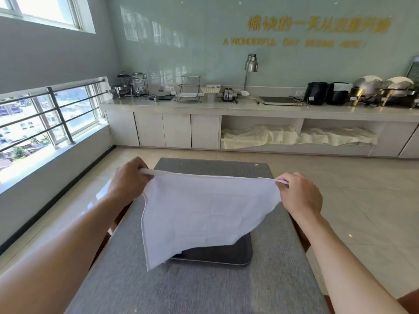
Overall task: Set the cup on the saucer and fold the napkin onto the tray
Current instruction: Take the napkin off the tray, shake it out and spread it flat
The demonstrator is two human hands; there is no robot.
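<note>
A white napkin (204, 209) hangs spread out in the air above the table. My left hand (129, 180) pinches its upper left corner and my right hand (299, 193) pinches its upper right corner, so the top edge is pulled straight between them. The cloth drapes down over a dark tray (231, 254), of which only the near right part shows below the napkin's lower edge. The napkin's lowest corner hangs just in front of the tray's near left side. The cup and the saucer are hidden or out of view.
The tray lies on a table with a grey cloth (195, 288). Dark chair backs (113, 225) flank the table on both sides. A long buffet counter (249, 107) with appliances stands across the tiled floor. Windows with a railing (56, 114) are on the left.
</note>
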